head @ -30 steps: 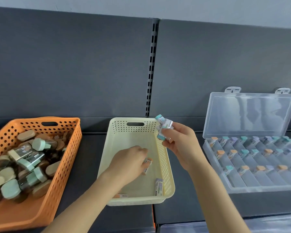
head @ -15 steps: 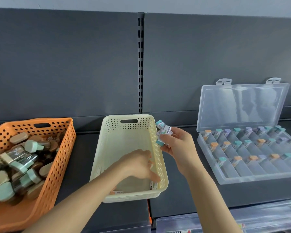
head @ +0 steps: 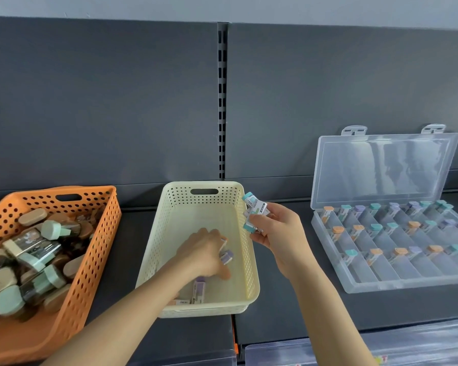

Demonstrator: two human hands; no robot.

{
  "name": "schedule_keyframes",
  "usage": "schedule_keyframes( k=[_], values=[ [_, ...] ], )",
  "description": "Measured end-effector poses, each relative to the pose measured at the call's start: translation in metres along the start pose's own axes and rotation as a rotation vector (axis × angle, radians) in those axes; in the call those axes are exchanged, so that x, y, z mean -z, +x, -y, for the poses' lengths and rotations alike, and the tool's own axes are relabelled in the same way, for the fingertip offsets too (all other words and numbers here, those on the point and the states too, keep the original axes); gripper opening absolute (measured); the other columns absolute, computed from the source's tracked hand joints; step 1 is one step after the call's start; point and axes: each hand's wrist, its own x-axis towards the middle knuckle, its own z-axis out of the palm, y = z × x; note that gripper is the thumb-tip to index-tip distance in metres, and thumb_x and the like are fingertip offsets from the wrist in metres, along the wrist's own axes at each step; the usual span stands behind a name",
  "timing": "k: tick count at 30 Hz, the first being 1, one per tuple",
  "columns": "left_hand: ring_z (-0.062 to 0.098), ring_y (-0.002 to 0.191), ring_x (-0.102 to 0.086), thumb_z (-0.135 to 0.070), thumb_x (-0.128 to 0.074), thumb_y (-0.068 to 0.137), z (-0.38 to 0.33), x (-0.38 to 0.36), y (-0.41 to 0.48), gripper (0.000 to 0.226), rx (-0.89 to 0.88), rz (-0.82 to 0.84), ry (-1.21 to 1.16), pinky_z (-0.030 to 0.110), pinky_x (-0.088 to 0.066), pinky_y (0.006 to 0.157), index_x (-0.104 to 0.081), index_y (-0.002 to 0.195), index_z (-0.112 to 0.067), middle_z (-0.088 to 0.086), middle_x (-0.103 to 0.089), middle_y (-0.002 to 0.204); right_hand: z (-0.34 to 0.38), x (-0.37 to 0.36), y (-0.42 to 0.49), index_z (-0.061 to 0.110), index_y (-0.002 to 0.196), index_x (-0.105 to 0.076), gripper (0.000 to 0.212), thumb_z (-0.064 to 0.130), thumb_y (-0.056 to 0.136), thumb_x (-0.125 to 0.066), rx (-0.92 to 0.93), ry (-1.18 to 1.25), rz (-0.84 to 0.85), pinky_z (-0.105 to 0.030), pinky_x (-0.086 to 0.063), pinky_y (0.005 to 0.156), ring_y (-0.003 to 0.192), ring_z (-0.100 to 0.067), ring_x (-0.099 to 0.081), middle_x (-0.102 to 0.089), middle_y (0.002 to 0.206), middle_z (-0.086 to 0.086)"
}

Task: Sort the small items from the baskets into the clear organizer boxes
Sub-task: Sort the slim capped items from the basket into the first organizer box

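Note:
My left hand reaches into the cream basket and grips small cases, a purple-capped one and an orange-capped one showing between the fingers. Another purple-capped case lies on the basket floor below my hand. My right hand hovers over the basket's right rim and holds a bunch of teal-capped cases. The clear organizer box stands open at the right, with several capped cases in its compartments.
An orange basket full of brown bottles with mint and tan caps sits at the left. The organizer's lid leans back against the dark shelf wall. A clear shelf-edge strip runs along the front right.
My left hand shifted within the cream basket and now grips a purple-capped case beside the orange one. My right hand stays over the rim with its cases.

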Motion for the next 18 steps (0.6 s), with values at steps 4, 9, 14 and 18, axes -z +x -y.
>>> schedule_keyframes(
  k=[4,9,14,18],
  values=[
    [0.02,0.078,-0.05,-0.033,-0.074,0.067,0.001,0.001,0.006,0.04,-0.018,0.013,0.024,0.027,-0.038,0.06,-0.044,0.089,-0.017,0.001,-0.048,0.093,0.001,-0.001,-0.001,0.014,0.099,-0.069,0.017,0.008,0.084,-0.062,0.003,-0.005,0.016,-0.022,-0.05,0.064,0.082,-0.015,-0.066,-0.072,0.091,-0.004],
    [0.02,0.08,-0.05,-0.028,-0.07,0.071,0.003,0.001,0.006,0.037,-0.046,0.003,0.044,0.027,-0.037,0.059,-0.044,0.093,-0.014,0.002,-0.047,0.092,0.002,0.0,-0.002,0.015,0.097,-0.069,0.017,0.007,0.085,-0.062,0.002,-0.001,0.01,-0.022,-0.051,0.064,0.081,-0.014,-0.067,-0.072,0.086,0.0],
    [0.019,0.076,-0.051,-0.021,-0.064,0.079,0.004,0.005,0.006,0.029,-0.09,0.01,0.005,0.028,-0.038,0.059,-0.044,0.097,-0.01,0.003,-0.052,0.09,0.003,-0.001,-0.003,0.015,0.099,-0.069,0.017,0.007,0.085,-0.063,0.003,-0.002,0.004,-0.023,-0.051,0.064,0.083,-0.015,-0.067,-0.072,0.087,-0.002],
    [0.022,0.072,-0.058,-0.015,-0.065,0.076,0.013,0.012,0.009,0.019,-0.044,0.027,-0.159,0.027,-0.043,0.055,-0.061,0.092,-0.006,0.01,-0.062,0.093,0.003,-0.001,-0.006,0.017,0.095,-0.07,0.016,0.007,0.084,-0.063,0.002,-0.011,-0.017,-0.031,-0.058,0.071,0.089,-0.021,-0.068,-0.072,0.09,-0.004]
  ],
)
